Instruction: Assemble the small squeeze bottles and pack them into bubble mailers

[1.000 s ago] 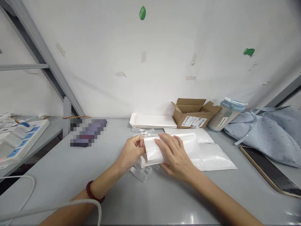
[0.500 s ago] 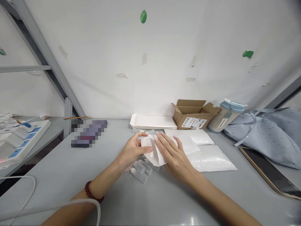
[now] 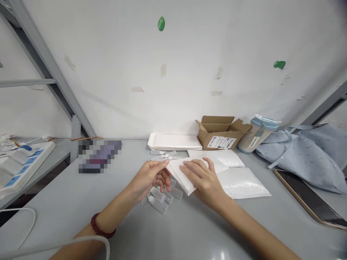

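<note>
A white bubble mailer [image 3: 182, 177] is held between my two hands above the table, tilted, with its flap edge folded flat. My left hand [image 3: 150, 178] pinches its upper left corner with the thumb on top, while the other fingers curl beneath. My right hand [image 3: 203, 180] grips the mailer's right side, fingers lying over its face and the thumb hidden. Small translucent plastic bottles [image 3: 157, 204] lie in a cluster below my left hand. More of these small bottles [image 3: 162, 154] lie behind the mailer. Two flat white bubble mailers [image 3: 244, 184] rest to the right, partly under my right hand.
A stack of white mailers [image 3: 176, 141] stands by the wall beside an open cardboard box [image 3: 221, 133]. Further right are a blue-lidded cup [image 3: 257, 133], a light blue cloth bag [image 3: 306, 155] and a phone [image 3: 309, 198]. A power strip [image 3: 27, 166] and a white cable [image 3: 89, 238] are at left.
The mailer's crumpled, raised opening is now folded down flat. My left fingers have shifted to its corner, and my right fingers have bent over its face. The camera view has shifted slightly.
</note>
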A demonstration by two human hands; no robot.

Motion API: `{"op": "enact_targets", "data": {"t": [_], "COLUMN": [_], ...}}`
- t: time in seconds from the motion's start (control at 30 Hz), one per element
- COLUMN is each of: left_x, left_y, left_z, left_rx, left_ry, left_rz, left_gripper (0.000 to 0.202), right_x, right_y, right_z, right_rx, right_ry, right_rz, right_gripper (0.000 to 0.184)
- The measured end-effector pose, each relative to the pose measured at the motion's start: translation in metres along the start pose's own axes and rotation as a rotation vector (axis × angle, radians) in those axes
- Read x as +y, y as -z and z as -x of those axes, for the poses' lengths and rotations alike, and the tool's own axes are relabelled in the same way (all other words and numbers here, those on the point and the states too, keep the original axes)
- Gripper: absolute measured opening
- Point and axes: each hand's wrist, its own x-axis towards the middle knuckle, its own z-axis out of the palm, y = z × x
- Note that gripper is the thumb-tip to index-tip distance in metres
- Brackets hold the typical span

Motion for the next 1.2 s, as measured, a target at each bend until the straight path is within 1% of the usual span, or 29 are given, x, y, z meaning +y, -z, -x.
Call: {"op": "enact_targets", "data": {"t": [0.1,0.17,0.23,0.3,0.37,0.4,0.47,0.57,0.67,0.77,0.83,0.9,1.0,1.03,1.1,1.17,1.2], "left_x": [0.002,0.001,-0.004,-0.011,-0.019,-0.023,-0.028,-0.033,-0.034,-0.034,-0.032,-0.028,-0.019,-0.015,-0.009,-0.004,-0.002], "left_y": [0.000,-0.001,-0.003,-0.006,-0.010,-0.012,-0.015,-0.018,-0.019,-0.019,-0.020,-0.022,-0.030,-0.035,-0.046,-0.058,-0.064], "left_z": [0.001,0.001,0.001,0.001,0.001,0.002,0.002,0.002,0.001,0.001,0.003,0.003,-0.003,-0.008,-0.023,-0.041,-0.051], "left_rx": [-0.004,0.014,0.054,0.130,0.212,0.241,0.261,0.246,0.250,0.280,0.304,0.325,0.328,0.312,0.239,0.121,0.089], "left_ry": [-0.081,-0.138,-0.243,-0.426,-0.623,-0.699,-0.792,-0.884,-0.939,-0.916,-0.849,-0.707,-0.414,-0.334,-0.256,-0.169,-0.149], "left_rz": [0.009,-0.098,-0.331,-0.660,-0.995,-1.133,-1.329,-1.451,-1.442,-1.294,-1.134,-0.956,-0.677,-0.593,-0.524,-0.368,-0.333], "left_gripper": [0.029,0.021,0.020,0.020,0.023,0.024,0.025,0.025,0.026,0.026,0.023,0.020,0.019,0.018,0.020,0.018,0.018], "right_x": [-0.001,-0.001,0.000,0.001,0.003,0.003,0.002,0.000,-0.003,-0.004,-0.004,-0.004,-0.002,0.000,0.006,0.015,0.021], "right_y": [0.001,0.001,-0.001,-0.002,-0.003,-0.003,-0.003,-0.003,-0.002,0.001,0.004,0.007,0.008,0.008,0.007,0.006,0.005], "right_z": [-0.001,-0.001,-0.001,-0.001,-0.001,-0.002,-0.002,-0.003,-0.004,-0.006,-0.008,-0.010,-0.011,-0.011,-0.010,-0.009,-0.009], "right_rx": [0.013,0.042,0.089,0.125,0.125,0.115,0.101,0.139,0.212,0.227,0.243,0.289,0.356,0.377,0.402,0.389,0.372], "right_ry": [-0.021,-0.020,-0.016,-0.017,-0.018,-0.017,-0.017,-0.003,0.021,-0.027,-0.075,-0.111,-0.159,-0.179,-0.229,-0.286,-0.316], "right_rz": [-0.020,-0.038,-0.064,-0.084,-0.092,-0.095,-0.101,-0.114,-0.118,-0.092,-0.064,-0.029,0.067,0.115,0.219,0.293,0.316], "right_gripper": [0.041,0.041,0.037,0.033,0.032,0.032,0.032,0.029,0.023,0.016,0.016,0.022,0.028,0.028,0.026,0.028,0.028]}}
